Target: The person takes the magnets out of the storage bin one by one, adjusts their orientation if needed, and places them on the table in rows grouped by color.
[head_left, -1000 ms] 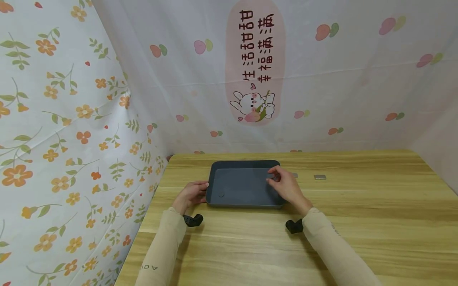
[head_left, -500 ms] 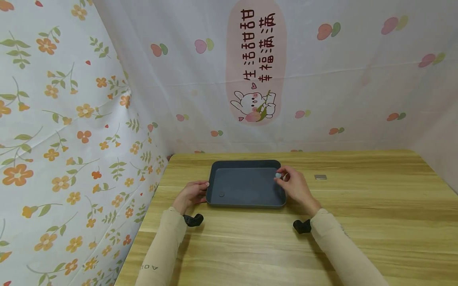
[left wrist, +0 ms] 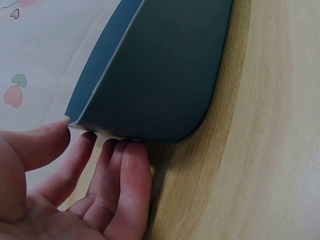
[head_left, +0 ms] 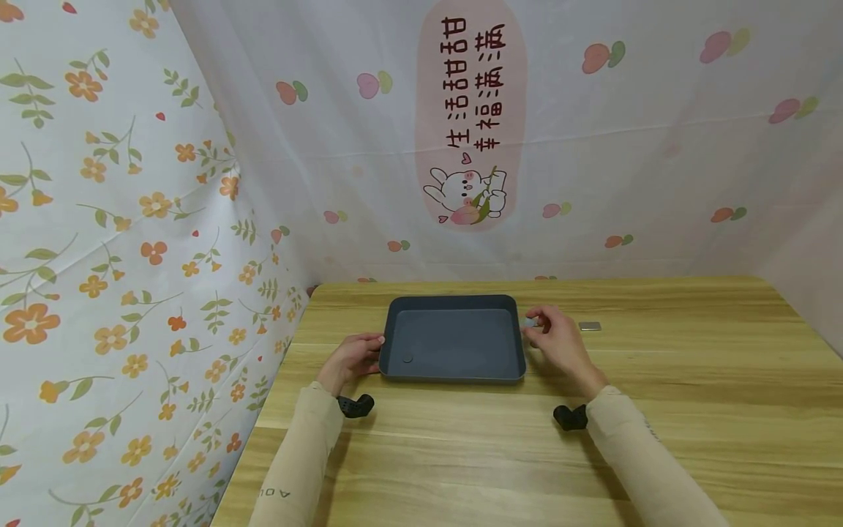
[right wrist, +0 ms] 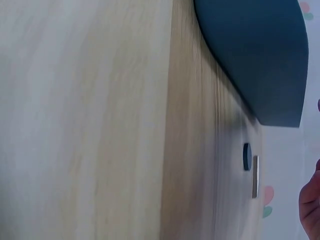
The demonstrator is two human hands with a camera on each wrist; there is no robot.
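Observation:
My left hand (head_left: pixel 352 359) holds the left side of a dark grey-blue rectangular tray (head_left: pixel 454 379). In the left wrist view its thumb lies at the rim, and its other fingertips (left wrist: pixel 134 150) touch the outer wall. Just right of the tray, my right hand (head_left: pixel 560 342) pinches a small pale disc (head_left: pixel 530 322) between thumb and forefinger. Only part of my right hand (right wrist: pixel 311 202) enters the right wrist view, and the pinched disc is not visible there. Inside the tray at the front left is a small round dark shape (head_left: pixel 407 359), which may be a disc.
A small silvery rectangular plate (head_left: pixel 589 326) lies right of my right hand. The right wrist view shows a dark round disc (right wrist: pixel 247 156) on the table beside the tray, near a thin plate (right wrist: pixel 255 176). Patterned cloth (head_left: pixel 329 183) hangs behind the wooden table (head_left: pixel 461 454).
My right hand has moved right, from over the tray's right edge to beside it, with the pale disc between its fingertips. My left hand and the tray stay put.

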